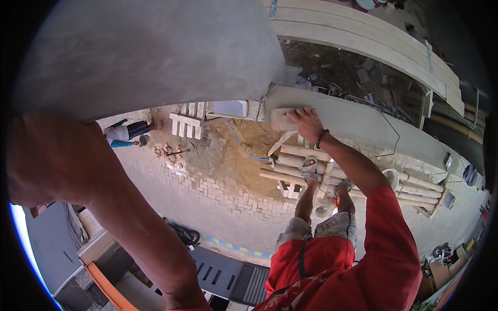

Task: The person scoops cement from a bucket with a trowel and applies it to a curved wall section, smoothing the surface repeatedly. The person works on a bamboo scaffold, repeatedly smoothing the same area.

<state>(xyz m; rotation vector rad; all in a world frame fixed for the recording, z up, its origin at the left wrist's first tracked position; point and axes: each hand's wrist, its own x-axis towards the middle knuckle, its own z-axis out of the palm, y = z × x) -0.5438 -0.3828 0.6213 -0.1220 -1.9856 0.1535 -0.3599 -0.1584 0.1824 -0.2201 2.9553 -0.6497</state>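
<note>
My right hand [307,123], with a dark bead bracelet at the wrist, holds a flat, pale brown plastering float [283,118]. The float lies against the smooth grey plastered wall [332,109], just beside a corner. On the left, my left hand [49,160] is raised close to the large grey plastered surface [155,57]. Its fingers are hidden at the dark rim of the picture, so whether it holds anything does not show.
My feet stand on a scaffold of bamboo poles [295,160], high above the paving [207,202]. A bucket [322,209] sits near my feet. Below are a sand pile [238,160], a wooden pallet [188,120] and another person [127,133]. Beyond the wall lies rubble [358,72].
</note>
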